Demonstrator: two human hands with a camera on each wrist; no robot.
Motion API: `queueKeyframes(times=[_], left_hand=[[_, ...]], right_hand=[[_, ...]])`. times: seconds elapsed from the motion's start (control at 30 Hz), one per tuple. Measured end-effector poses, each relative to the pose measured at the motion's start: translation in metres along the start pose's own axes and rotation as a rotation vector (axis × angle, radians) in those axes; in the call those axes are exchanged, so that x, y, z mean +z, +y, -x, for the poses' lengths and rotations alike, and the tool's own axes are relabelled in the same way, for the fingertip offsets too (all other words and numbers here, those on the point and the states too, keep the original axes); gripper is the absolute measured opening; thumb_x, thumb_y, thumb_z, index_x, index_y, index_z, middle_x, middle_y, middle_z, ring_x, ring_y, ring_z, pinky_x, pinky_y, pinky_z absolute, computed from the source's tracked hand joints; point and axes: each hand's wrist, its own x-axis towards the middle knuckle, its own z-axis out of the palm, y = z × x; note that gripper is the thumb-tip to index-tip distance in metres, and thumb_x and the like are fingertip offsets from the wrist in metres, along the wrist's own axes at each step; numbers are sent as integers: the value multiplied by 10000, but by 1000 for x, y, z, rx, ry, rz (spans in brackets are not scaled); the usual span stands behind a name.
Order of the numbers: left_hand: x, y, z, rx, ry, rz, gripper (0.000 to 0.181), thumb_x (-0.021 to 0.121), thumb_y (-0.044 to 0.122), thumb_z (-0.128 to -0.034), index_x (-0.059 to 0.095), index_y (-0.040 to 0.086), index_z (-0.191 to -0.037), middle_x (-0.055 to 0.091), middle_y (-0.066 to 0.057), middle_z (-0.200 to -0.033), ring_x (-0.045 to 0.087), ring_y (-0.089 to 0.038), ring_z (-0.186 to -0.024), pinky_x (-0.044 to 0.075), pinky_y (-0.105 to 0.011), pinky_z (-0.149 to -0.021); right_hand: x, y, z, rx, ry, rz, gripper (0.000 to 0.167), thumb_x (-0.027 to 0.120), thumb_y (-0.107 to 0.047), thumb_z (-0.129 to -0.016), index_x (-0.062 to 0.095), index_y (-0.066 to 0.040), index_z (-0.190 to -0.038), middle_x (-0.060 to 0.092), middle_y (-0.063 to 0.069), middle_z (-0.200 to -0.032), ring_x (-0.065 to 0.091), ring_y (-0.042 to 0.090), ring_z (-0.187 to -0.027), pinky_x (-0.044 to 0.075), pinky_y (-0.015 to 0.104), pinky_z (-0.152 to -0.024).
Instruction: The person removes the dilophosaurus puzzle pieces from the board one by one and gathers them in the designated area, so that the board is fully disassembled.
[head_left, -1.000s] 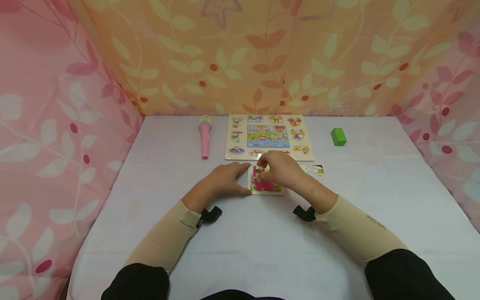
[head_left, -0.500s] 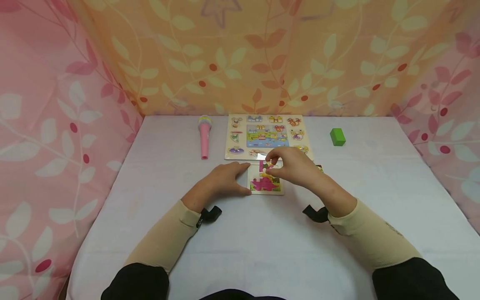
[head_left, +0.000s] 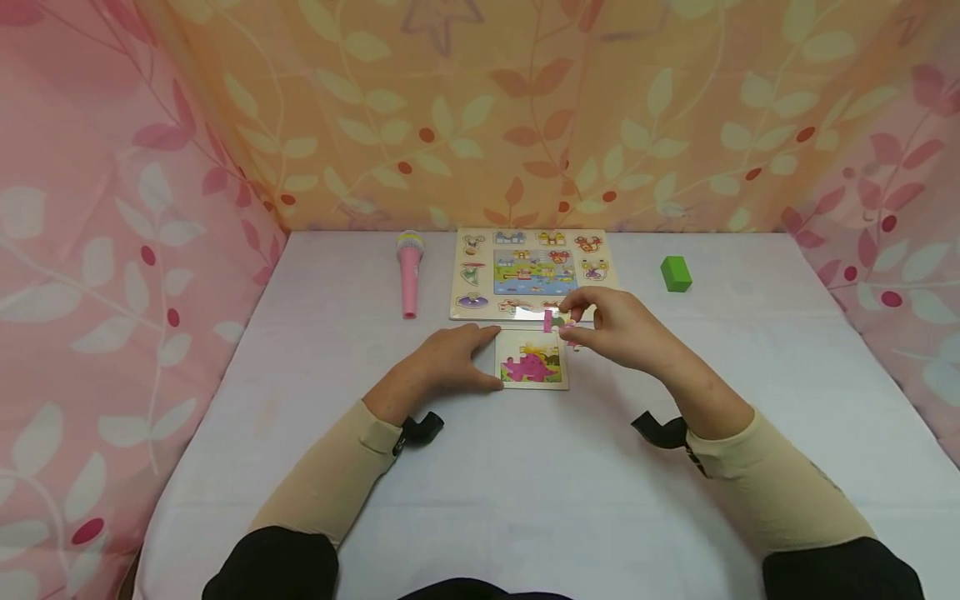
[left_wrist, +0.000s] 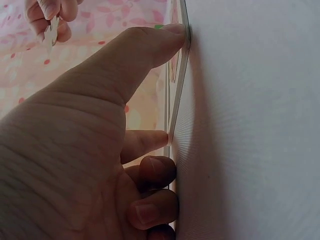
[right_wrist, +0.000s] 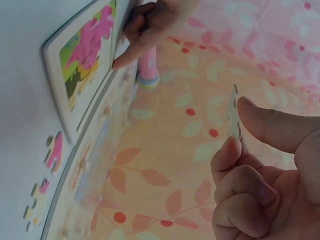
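Between right thumb and fingertips: a person's right hand (head_left: 618, 333) pinches a jigsaw piece (head_left: 555, 321), raised off the table; the hold near its edge appears to leave some of the printed face showing.
Tray: just left of the grip and nearer the person, the small puzzle tray (head_left: 511, 342) lies flat, pink dinosaur section (head_left: 531, 368) filled, upper strip bare.
Left hand: across the tray from the grip, the left hand (head_left: 450, 358) sets thumb and forefinger, spread apart, against its left side, seemingly to steady it.
Loose pieces: below the grip, two more jigsaw pieces (right_wrist: 55, 151) lie beside the tray, probably for easy reach.
Large board: just beyond the grip, a picture board (head_left: 488, 287).
Outlying toys: pink microphone (head_left: 409, 279) far left of the grip, green block (head_left: 676, 273) beyond it, right.
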Motion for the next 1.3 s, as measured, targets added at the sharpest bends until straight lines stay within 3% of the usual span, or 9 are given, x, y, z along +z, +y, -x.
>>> queueKeyframes(times=[0.4, 0.83, 1.03, 1.3], left_hand=[[-1, 0, 0, 11, 4, -17, 974, 825, 580, -774, 409, 249, -1590, 568, 9, -1356, 514, -185, -1158, 434, -412, -1046], [0, 0, -1, 1, 9, -9, 975, 822, 589, -771, 408, 259, -1590, 564, 17, -1358, 507, -179, -1161, 439, -413, -1041], [0, 0, 0, 1, 11, -1, 970, 831, 574, -771, 417, 251, -1587, 572, 16, -1335, 509, -174, -1140, 445, -405, -1025], [0, -1, 1, 10, 11, -9, 966, 826, 579, -775, 417, 251, -1586, 564, 11, -1372, 517, -182, -1177, 437, -412, -1045]], right_hand=[[-2, 27, 9, 63, -35, -41, 300, 777, -173, -930, 644, -40, -1164, 610, 75, -1010, 460, 237, -667, 391, 302, -559], [18, 64, 7, 46, -78, 7, 249, 772, -121, -922, 656, -24, -1120, 579, 67, -949, 441, 205, -697, 385, 329, -647], [23, 74, 4, 25, -94, 25, 224, 777, -80, -898, 657, -19, -1077, 554, 58, -899, 449, 200, -715, 387, 334, -667], [26, 78, -2, 77, -165, 50, 261, 776, -113, -900, 644, 2, -1094, 574, 67, -891, 520, 230, -831, 418, 371, -750]])
